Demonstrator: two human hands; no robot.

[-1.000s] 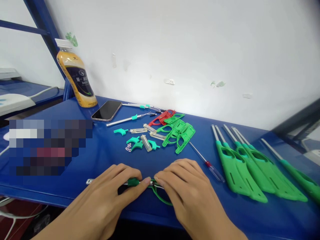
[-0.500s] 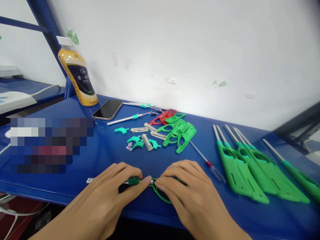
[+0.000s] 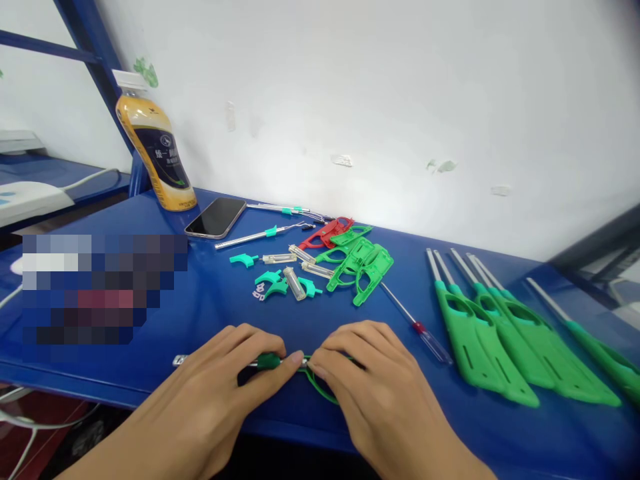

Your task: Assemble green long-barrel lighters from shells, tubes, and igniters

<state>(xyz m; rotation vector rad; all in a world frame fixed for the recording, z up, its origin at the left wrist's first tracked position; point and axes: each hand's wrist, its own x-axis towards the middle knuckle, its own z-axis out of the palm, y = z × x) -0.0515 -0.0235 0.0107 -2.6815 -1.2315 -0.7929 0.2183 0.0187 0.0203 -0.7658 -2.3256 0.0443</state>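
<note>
Near the table's front edge, my left hand (image 3: pixel 215 380) is closed on the metal lighter tube (image 3: pixel 180 361), whose tip sticks out to the left. A dark green collar (image 3: pixel 269 361) shows between its thumb and fingers. My right hand (image 3: pixel 383 380) is closed over the green lighter casing (image 3: pixel 314 385), fingertips pressed where tube and casing meet. Both thumbs are close together there, and the parts under my right fingers are hidden. Beyond lie green casing halves (image 3: pixel 373 273), a red casing half (image 3: pixel 330 233), teal triggers (image 3: pixel 244 260) and clear fuel tanks (image 3: pixel 295 284).
A screwdriver (image 3: pixel 433 342) lies right of my hands, beside several green lighters (image 3: pixel 465 340). Loose lighter tubes (image 3: pixel 245 239), a phone (image 3: pixel 217 218) and a yellow bottle (image 3: pixel 155 150) are at the back left. Small white clips (image 3: pixel 259 291) lie by the triggers. A blurred patch covers the left side.
My right fingers have shifted slightly left over the casing, closer to my left thumb. My left hand has hardly moved.
</note>
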